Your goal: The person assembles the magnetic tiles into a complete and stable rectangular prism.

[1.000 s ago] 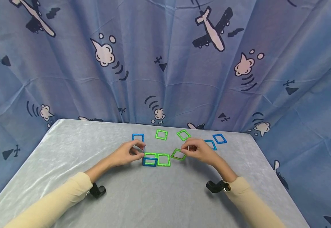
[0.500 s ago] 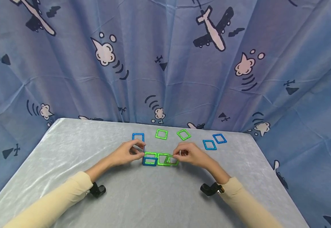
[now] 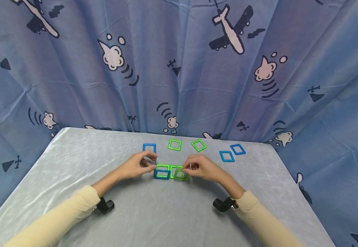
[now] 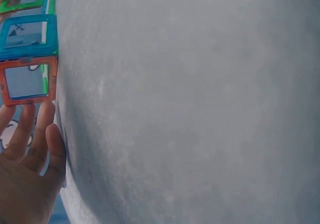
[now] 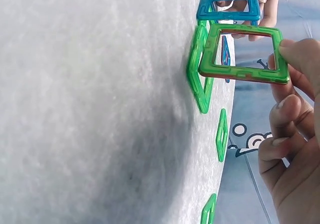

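Note:
Two green square magnetic tiles lie flat side by side, a left green tile (image 3: 163,165) and a right green tile (image 3: 176,166). A blue tile (image 3: 162,178) stands up along the left one's front edge. Beside it stands a red tile (image 4: 52,78), seen edge-on in the head view. My left hand (image 3: 137,164) touches the red tile's edge with its fingertips; the thumb lies apart in the left wrist view. My right hand (image 3: 202,167) pinches another green tile (image 5: 245,74) with a reddish lower edge. This tile overlaps the right flat one in the head view.
At the back lie two more green tiles, a left one (image 3: 174,150) and a tilted one (image 3: 199,150). A blue frame (image 3: 149,144) lies behind my left hand. Two blue tiles (image 3: 226,161) lie at the back right. A patterned curtain (image 3: 179,68) hangs behind the table (image 3: 179,212).
My right hand has moved left with the pinched green tile, from beside the right flat green tile to over it. My left hand has stayed in place.

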Tool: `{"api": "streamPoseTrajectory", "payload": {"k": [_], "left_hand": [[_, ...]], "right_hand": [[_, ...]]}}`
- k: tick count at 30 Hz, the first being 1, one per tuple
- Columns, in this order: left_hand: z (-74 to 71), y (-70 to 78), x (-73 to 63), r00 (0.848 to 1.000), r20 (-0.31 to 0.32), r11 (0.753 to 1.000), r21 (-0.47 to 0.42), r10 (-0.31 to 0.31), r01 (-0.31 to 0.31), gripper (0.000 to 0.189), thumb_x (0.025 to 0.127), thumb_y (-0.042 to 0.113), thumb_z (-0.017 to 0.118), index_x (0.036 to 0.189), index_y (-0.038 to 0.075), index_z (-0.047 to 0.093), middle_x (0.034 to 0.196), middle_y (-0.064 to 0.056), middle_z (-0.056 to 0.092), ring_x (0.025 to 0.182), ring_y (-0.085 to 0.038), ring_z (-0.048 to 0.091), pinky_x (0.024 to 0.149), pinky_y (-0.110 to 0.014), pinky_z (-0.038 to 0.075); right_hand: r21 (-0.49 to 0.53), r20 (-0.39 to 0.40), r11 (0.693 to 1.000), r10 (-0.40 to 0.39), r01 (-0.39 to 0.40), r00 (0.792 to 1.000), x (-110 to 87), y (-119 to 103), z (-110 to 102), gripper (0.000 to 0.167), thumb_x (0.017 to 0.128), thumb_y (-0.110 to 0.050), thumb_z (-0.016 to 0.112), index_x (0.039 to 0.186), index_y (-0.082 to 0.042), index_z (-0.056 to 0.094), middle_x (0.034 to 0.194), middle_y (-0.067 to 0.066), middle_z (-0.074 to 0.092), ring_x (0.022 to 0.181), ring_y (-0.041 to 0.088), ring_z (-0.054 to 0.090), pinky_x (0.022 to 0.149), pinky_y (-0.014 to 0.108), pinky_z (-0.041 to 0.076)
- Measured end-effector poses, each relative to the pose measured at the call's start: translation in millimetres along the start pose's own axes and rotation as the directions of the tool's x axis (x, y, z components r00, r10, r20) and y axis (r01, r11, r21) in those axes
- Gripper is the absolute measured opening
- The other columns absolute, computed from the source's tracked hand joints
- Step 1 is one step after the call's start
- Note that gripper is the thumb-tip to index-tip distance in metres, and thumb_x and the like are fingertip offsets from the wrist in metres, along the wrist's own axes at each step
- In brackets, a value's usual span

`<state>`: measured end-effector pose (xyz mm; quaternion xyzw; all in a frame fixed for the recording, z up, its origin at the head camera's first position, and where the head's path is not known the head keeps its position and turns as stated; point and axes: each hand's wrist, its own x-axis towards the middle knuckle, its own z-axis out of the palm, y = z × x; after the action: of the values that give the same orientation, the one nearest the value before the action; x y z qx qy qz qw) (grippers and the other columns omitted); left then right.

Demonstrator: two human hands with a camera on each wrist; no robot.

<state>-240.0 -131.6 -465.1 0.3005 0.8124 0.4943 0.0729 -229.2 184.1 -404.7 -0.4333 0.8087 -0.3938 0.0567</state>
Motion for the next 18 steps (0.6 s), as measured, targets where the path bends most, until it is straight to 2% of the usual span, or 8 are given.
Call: {"api": "streamPoseTrajectory", "payload": {"k": [6,12,18], "left_hand": [[-0.2,1.5,-0.3,1.000,-0.004,1.000,-0.001,-0.004,0.004,0.043,0.099,0.018,0.070,0.134,-0.002,0.057,0.126,-0.016,0.062,0.099,-0.023,0.069,0.083,-0.036,0.056],[0.2,0.9,0.0,1.000,-0.001,1.000,-0.005,-0.012,0.012,0.043,0.099,0.019,0.070,0.135,-0.002,0.057,0.127,-0.017,0.062,0.099,-0.023,0.069,0.083,-0.035,0.055],[-0.2,3.1,0.4,1.000,0.004,1.000,-0.010,-0.017,0.017,0.044,0.099,0.018,0.070,0.135,-0.002,0.057,0.127,-0.019,0.061,0.100,-0.024,0.068,0.084,-0.037,0.055]], "right_hand": [[-0.011,0.010,1.000,0.013,-0.013,1.000,-0.6,22.2,5.6,0.008,0.090,0.003,0.076,0.091,-0.005,0.076,0.080,0.005,0.064,0.068,0.019,0.052,0.057,0.026,0.039],[-0.020,0.038,1.000,0.004,-0.003,0.999,1.6,25.2,7.5,0.006,0.092,-0.002,0.076,0.093,-0.008,0.078,0.081,-0.005,0.062,0.069,0.013,0.052,0.057,0.025,0.042],[-0.022,0.056,1.000,-0.014,0.015,0.998,5.1,26.0,10.5,0.004,0.095,-0.006,0.074,0.094,-0.007,0.078,0.082,-0.008,0.061,0.069,0.010,0.052,0.058,0.025,0.043]]}}
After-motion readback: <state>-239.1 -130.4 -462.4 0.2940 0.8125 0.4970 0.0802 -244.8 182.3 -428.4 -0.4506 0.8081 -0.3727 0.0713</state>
